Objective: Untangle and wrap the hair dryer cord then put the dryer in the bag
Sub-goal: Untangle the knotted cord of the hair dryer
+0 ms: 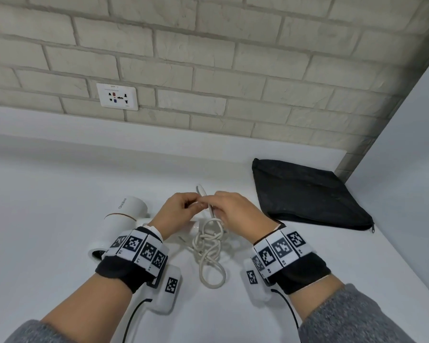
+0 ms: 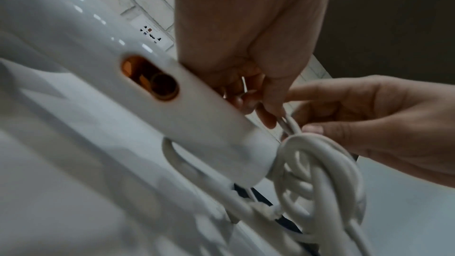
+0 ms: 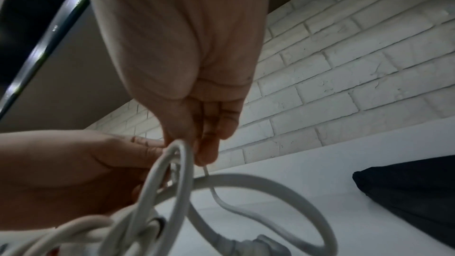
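Observation:
A white hair dryer (image 1: 124, 219) lies on the white counter, left of centre, its handle (image 2: 172, 104) running toward the hands. Its white cord (image 1: 211, 253) sits in a knotted tangle (image 2: 317, 174) between my wrists, with a loop (image 3: 258, 201) hanging toward the counter. Both hands meet above the tangle. My left hand (image 1: 183, 206) pinches a doubled strand (image 2: 288, 124) with curled fingers. My right hand (image 1: 223, 206) pinches the cord (image 3: 177, 155) at its fingertips, and a loop end (image 1: 201, 190) sticks up between the hands. A black zip bag (image 1: 307, 194) lies flat to the right.
A white brick wall stands behind the counter with a wall socket (image 1: 117, 96) at the left. A plain wall closes the right side. The plug end (image 3: 258, 244) lies on the counter (image 1: 60, 169) under the cord. Wrist bands with cables trail toward me.

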A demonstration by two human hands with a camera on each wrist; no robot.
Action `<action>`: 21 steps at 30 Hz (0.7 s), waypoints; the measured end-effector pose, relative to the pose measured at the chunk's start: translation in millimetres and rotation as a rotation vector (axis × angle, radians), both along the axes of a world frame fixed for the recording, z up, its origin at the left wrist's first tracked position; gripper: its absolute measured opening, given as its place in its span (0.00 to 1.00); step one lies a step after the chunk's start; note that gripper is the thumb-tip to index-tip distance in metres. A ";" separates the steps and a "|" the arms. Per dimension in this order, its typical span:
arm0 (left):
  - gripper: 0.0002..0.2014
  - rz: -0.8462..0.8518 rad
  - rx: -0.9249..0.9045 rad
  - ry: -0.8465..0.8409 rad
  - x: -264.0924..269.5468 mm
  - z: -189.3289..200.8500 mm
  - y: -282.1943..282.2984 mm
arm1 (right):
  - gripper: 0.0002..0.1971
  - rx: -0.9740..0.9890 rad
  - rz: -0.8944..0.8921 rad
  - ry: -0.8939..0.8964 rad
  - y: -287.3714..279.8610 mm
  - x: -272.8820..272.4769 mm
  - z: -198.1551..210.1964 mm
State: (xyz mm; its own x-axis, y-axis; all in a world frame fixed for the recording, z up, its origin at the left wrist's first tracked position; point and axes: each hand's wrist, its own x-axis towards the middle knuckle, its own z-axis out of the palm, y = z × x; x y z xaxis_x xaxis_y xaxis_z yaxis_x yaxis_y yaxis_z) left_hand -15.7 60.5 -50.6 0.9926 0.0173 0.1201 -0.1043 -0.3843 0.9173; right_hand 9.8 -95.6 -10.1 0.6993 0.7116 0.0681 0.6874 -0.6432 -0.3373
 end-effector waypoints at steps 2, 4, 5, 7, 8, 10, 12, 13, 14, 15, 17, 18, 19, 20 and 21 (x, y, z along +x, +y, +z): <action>0.09 -0.004 0.027 0.035 -1.8 2.6 -1.0 | 0.13 -0.100 -0.043 -0.041 0.3 2.5 4.7; 0.10 -0.029 0.055 0.063 -2.9 2.9 -3.2 | 0.11 -0.183 -0.083 -0.070 -1.2 5.8 9.2; 0.11 -0.044 0.061 0.070 -4.0 3.4 -4.1 | 0.12 -0.233 -0.092 -0.095 -3.0 6.8 10.8; 0.11 -0.052 0.072 0.080 -5.7 4.4 -4.1 | 0.15 -0.312 -0.100 -0.125 -9.0 7.3 12.5; 0.10 -0.052 0.072 0.080 -5.3 4.4 -3.4 | 0.16 -0.339 -0.097 -0.102 -13.1 6.9 13.2; 0.10 -0.074 0.044 0.072 -3.3 2.0 -1.9 | 0.17 -0.358 -0.056 0.022 -21.1 2.5 14.1; 0.12 -0.092 0.024 0.065 0.7 -2.5 -1.0 | 0.12 -0.353 0.003 0.114 -25.9 -2.8 14.8; 0.12 -0.095 0.028 0.070 2.1 -3.2 -1.6 | 0.13 -0.372 0.017 0.135 -27.5 -4.8 15.6; 0.11 -0.093 0.035 0.071 2.6 -2.6 -3.2 | 0.17 -0.397 0.026 0.154 -28.2 -6.7 17.7; 0.10 -0.084 0.043 0.074 3.1 -2.7 -4.2 | 0.18 -0.402 0.031 0.182 -28.9 -8.0 20.2; 0.10 -0.069 0.058 0.084 3.7 -3.6 -5.6 | 0.16 -0.257 0.027 0.232 -31.3 -9.7 27.8; 0.10 -0.068 0.071 0.096 4.1 -4.2 -5.6 | 0.14 -0.092 0.002 0.250 -33.5 -9.3 32.2; 0.10 -0.068 0.084 0.117 5.0 -5.4 -5.5 | 0.13 0.109 -0.037 0.278 -35.9 -8.8 37.1; 0.10 -0.071 0.097 0.140 5.9 -6.2 -5.2 | 0.13 0.309 -0.074 0.310 -39.1 -8.1 42.4; 0.11 -0.070 0.111 0.161 6.5 -6.9 -5.1 | 0.13 0.485 -0.099 0.332 -43.5 -7.0 47.1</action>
State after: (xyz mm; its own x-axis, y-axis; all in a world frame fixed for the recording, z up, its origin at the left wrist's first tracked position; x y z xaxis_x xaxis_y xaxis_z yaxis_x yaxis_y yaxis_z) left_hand -9.1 55.4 -57.5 0.9975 -0.0568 -0.0425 0.0100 -0.4813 0.8765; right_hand 2.8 -139.1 37.0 0.8004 0.5839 0.1356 0.4394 -0.4176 -0.7953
